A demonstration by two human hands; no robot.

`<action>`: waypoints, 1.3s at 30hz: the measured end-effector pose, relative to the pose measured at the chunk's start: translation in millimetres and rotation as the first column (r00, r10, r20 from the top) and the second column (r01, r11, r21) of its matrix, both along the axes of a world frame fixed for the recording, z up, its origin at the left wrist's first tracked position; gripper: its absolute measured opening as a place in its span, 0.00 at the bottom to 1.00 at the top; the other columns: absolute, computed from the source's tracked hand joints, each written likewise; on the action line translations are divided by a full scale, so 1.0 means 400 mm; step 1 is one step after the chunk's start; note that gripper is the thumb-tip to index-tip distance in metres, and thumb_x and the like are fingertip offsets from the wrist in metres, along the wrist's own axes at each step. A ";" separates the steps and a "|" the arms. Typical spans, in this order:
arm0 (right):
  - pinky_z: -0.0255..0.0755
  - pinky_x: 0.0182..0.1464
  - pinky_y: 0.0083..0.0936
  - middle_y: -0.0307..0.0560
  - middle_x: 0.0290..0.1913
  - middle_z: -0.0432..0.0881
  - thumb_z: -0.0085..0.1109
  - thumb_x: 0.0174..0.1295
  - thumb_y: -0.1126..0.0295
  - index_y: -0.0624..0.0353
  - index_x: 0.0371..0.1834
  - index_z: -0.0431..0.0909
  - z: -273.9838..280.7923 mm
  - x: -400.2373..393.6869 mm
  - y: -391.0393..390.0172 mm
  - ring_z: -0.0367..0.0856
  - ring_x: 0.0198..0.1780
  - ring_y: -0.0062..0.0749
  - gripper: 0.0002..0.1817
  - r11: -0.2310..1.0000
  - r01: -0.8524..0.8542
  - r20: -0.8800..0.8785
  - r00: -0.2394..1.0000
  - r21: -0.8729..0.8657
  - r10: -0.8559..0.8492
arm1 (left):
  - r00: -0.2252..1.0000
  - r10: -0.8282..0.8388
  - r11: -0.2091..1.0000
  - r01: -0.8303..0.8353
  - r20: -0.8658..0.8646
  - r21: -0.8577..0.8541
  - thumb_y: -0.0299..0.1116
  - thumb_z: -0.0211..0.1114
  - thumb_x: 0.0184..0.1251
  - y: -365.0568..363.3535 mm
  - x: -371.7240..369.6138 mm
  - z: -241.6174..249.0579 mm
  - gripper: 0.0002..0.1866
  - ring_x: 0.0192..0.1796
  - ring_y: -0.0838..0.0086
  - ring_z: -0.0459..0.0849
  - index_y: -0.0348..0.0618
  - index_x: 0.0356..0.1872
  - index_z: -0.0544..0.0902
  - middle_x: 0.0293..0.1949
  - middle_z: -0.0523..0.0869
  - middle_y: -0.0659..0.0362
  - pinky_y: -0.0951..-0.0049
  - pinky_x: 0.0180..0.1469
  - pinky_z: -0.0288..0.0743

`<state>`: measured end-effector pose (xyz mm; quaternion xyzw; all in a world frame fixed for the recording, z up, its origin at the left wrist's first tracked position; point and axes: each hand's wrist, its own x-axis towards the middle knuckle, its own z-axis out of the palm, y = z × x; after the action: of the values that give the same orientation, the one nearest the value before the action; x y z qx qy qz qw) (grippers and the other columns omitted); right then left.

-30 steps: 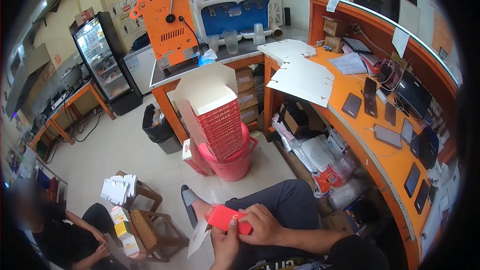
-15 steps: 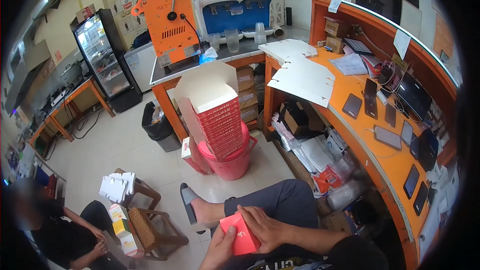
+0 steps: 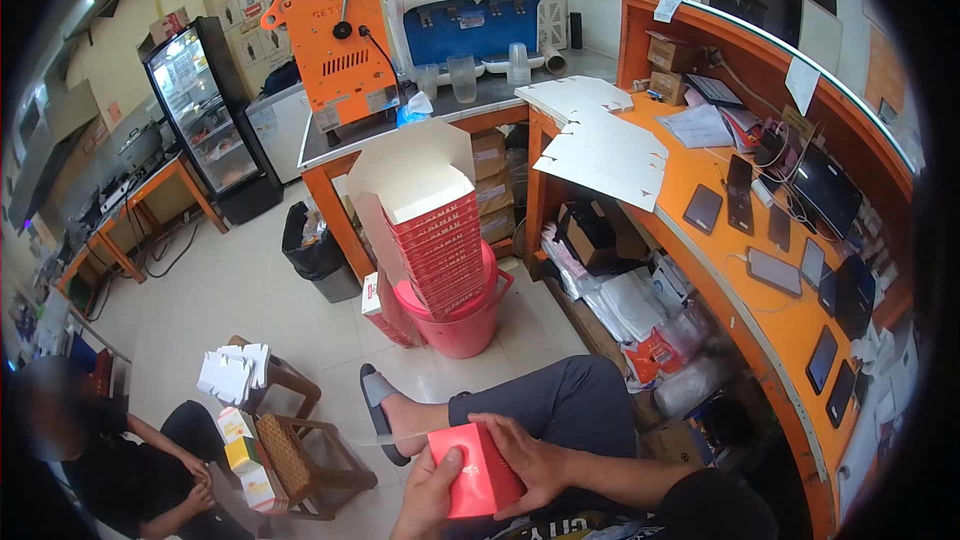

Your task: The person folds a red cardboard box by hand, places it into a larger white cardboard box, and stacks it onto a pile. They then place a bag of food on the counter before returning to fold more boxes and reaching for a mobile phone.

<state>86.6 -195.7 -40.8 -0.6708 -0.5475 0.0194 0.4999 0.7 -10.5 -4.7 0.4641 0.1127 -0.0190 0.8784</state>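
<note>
A small red box [image 3: 482,485] with a pale mark on its face is held over my lap. My left hand [image 3: 430,490] grips it from the left, thumb across the front. My right hand [image 3: 530,458] presses against its right side, the fingers along the upper edge. A pale flap sticks out to the left of the box. Beyond my crossed leg, a tall stack of red and white open boxes [image 3: 440,265] stands on a pink bucket [image 3: 462,335].
A seated person [image 3: 120,460] is at the lower left, beside stools holding folded cartons [image 3: 235,372]. The orange counter [image 3: 690,230] on the right carries phones and white cardboard sheets [image 3: 605,155]. A black bin [image 3: 325,260] stands behind the bucket.
The red box has shifted slightly left and is turned, showing more of its right side. My right fingers have moved with it and spread a little.
</note>
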 end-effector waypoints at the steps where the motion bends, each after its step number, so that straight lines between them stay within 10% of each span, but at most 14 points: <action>1: 0.57 0.74 0.52 0.69 0.73 0.53 0.77 0.53 0.52 0.66 0.83 0.29 -0.004 -0.003 -0.001 0.59 0.72 0.65 0.70 0.998 0.004 -0.028 1.000 -0.061 -0.005 | 1.000 0.001 0.998 -0.001 -0.002 -0.061 0.36 0.60 0.79 0.008 0.001 0.000 0.19 0.55 0.76 0.84 0.37 0.63 0.75 0.54 0.85 0.57 0.72 0.59 0.78; 5: 0.64 0.72 0.46 0.67 0.72 0.59 0.71 0.61 0.55 0.68 0.82 0.38 -0.072 -0.024 -0.008 0.66 0.71 0.54 0.58 0.997 -0.077 -0.456 0.888 0.000 0.068 | 0.998 0.045 0.985 -0.053 -0.050 -0.166 0.52 0.48 0.82 0.004 0.025 -0.038 0.30 0.59 0.64 0.85 0.34 0.66 0.73 0.59 0.84 0.51 0.60 0.63 0.77; 7: 0.71 0.67 0.41 0.61 0.66 0.70 0.64 0.66 0.54 0.67 0.78 0.52 -0.147 -0.007 -0.014 0.74 0.65 0.44 0.45 0.993 -0.057 -0.856 0.504 0.101 0.116 | 0.949 -0.232 0.972 0.221 0.215 0.076 0.59 0.41 0.82 0.021 0.025 -0.127 0.36 0.72 0.61 0.72 0.33 0.69 0.71 0.66 0.78 0.49 0.56 0.74 0.63; 9: 0.79 0.58 0.34 0.53 0.55 0.83 0.57 0.71 0.54 0.65 0.69 0.68 -0.174 0.033 -0.014 0.85 0.54 0.33 0.31 0.997 -0.005 -0.976 -0.205 0.076 0.074 | 0.862 -0.507 0.745 0.430 0.016 0.510 0.56 0.52 0.80 0.000 -0.013 -0.057 0.35 0.70 0.59 0.73 0.32 0.71 0.68 0.66 0.77 0.47 0.56 0.72 0.65; 10: 0.83 0.49 0.26 0.41 0.41 0.88 0.51 0.75 0.51 0.59 0.55 0.78 -0.147 0.027 -0.008 0.88 0.39 0.24 0.22 0.997 0.078 -0.974 -0.222 0.018 0.035 | 0.875 -0.484 0.645 0.355 0.003 0.676 0.50 0.65 0.75 -0.015 -0.030 -0.066 0.31 0.61 0.64 0.81 0.33 0.65 0.76 0.55 0.86 0.52 0.62 0.65 0.71; 14: 0.81 0.51 0.26 0.43 0.48 0.88 0.51 0.74 0.43 0.57 0.59 0.77 -0.148 0.034 0.019 0.88 0.45 0.25 0.28 0.996 -0.042 -0.940 -0.329 -0.074 -0.083 | 0.816 -0.562 0.314 0.357 -0.130 0.880 0.30 0.69 0.64 -0.051 -0.062 0.019 0.20 0.53 0.59 0.85 0.36 0.56 0.81 0.49 0.87 0.51 0.62 0.57 0.77; 17: 0.80 0.54 0.28 0.46 0.49 0.88 0.50 0.73 0.40 0.56 0.61 0.77 -0.156 0.027 0.053 0.87 0.50 0.26 0.30 0.995 -0.098 -0.921 -0.385 -0.028 -0.064 | 0.936 -0.349 0.852 0.339 -0.050 0.398 0.30 0.68 0.64 -0.038 -0.114 -0.341 0.19 0.52 0.57 0.86 0.38 0.56 0.82 0.49 0.87 0.48 0.60 0.55 0.78; 18: 0.79 0.57 0.32 0.48 0.58 0.84 0.53 0.72 0.40 0.55 0.73 0.67 -0.160 0.034 0.057 0.86 0.53 0.29 0.36 0.987 -0.162 -0.912 -0.403 -0.012 -0.077 | 0.901 -0.430 0.698 0.368 -0.050 0.614 0.30 0.68 0.64 -0.027 -0.095 -0.251 0.18 0.51 0.57 0.87 0.38 0.55 0.82 0.49 0.87 0.47 0.59 0.53 0.79; 20: 0.77 0.60 0.33 0.49 0.64 0.79 0.57 0.71 0.43 0.54 0.79 0.55 -0.123 0.024 0.065 0.84 0.55 0.31 0.42 0.969 -0.192 -0.966 -0.177 -0.156 -0.190 | 0.817 -0.565 0.265 0.316 -0.119 0.911 0.30 0.67 0.64 0.026 -0.070 -0.086 0.17 0.49 0.58 0.88 0.38 0.53 0.83 0.48 0.87 0.46 0.59 0.50 0.80; 22: 0.75 0.62 0.36 0.54 0.72 0.70 0.62 0.70 0.46 0.51 0.85 0.33 -0.140 0.033 0.064 0.81 0.60 0.36 0.54 0.950 -0.301 -0.984 -0.126 -0.083 -0.126 | 0.801 -0.590 0.269 0.307 -0.095 0.913 0.30 0.68 0.63 0.042 -0.072 -0.089 0.17 0.46 0.58 0.88 0.37 0.53 0.83 0.48 0.88 0.45 0.59 0.49 0.81; 25: 0.76 0.63 0.37 0.57 0.74 0.66 0.62 0.71 0.47 0.51 0.85 0.35 -0.117 0.025 0.082 0.76 0.66 0.36 0.52 0.944 -0.261 -0.968 -0.094 -0.201 -0.232 | 0.818 -0.573 0.431 0.357 -0.054 0.829 0.31 0.68 0.66 0.031 -0.086 -0.121 0.19 0.48 0.59 0.87 0.36 0.56 0.80 0.49 0.86 0.46 0.59 0.49 0.81; 29: 0.65 0.72 0.37 0.64 0.77 0.59 0.57 0.73 0.45 0.53 0.85 0.33 -0.198 -0.023 0.091 0.68 0.73 0.41 0.52 0.903 -0.229 -0.861 0.453 -0.364 -0.232 | 0.824 -0.561 0.499 0.411 -0.077 0.763 0.31 0.70 0.67 -0.012 -0.126 -0.178 0.23 0.54 0.61 0.83 0.38 0.60 0.75 0.52 0.82 0.49 0.60 0.57 0.78; 36: 0.66 0.71 0.39 0.64 0.69 0.67 0.53 0.76 0.58 0.36 0.81 0.60 -0.131 -0.019 -0.002 0.72 0.69 0.57 0.31 0.841 -0.255 -0.554 0.830 -0.477 -0.062 | 0.809 -0.475 0.347 0.533 -0.345 0.771 0.37 0.69 0.69 -0.048 -0.141 -0.125 0.23 0.58 0.56 0.81 0.36 0.60 0.78 0.56 0.80 0.45 0.57 0.61 0.75; 39: 0.70 0.67 0.39 0.59 0.66 0.70 0.58 0.72 0.60 0.38 0.73 0.73 -0.103 0.000 -0.046 0.75 0.65 0.56 0.25 0.761 -0.096 -0.068 0.995 -0.641 0.068 | 0.763 -0.537 0.344 0.587 -0.359 0.733 0.41 0.68 0.69 -0.039 -0.138 -0.137 0.23 0.59 0.53 0.81 0.35 0.58 0.80 0.56 0.81 0.42 0.56 0.61 0.75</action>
<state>86.5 -214.1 -82.1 -0.7762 -0.5263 0.2415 0.2493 -54.6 -26.2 -59.7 0.8210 -0.0344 -0.2778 0.4975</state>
